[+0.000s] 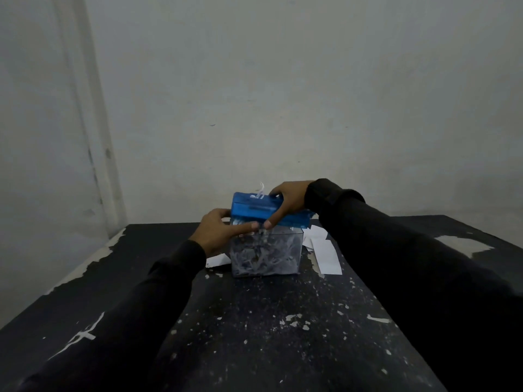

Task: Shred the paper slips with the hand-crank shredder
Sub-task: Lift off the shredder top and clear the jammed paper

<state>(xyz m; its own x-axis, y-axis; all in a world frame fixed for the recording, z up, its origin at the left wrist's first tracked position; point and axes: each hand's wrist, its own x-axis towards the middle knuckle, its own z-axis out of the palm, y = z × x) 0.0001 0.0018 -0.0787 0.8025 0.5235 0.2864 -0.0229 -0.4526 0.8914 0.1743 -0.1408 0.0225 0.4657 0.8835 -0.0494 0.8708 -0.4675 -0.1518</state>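
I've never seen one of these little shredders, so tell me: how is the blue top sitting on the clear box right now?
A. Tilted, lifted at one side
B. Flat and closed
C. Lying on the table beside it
A: the blue top sits askew over the clear box, gripped by the left hand and the right hand.

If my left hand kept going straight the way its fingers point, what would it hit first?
Probably nothing new: the left hand points right and already holds the clear plastic bin under the blue plastic shredder top. Depth is unclear.
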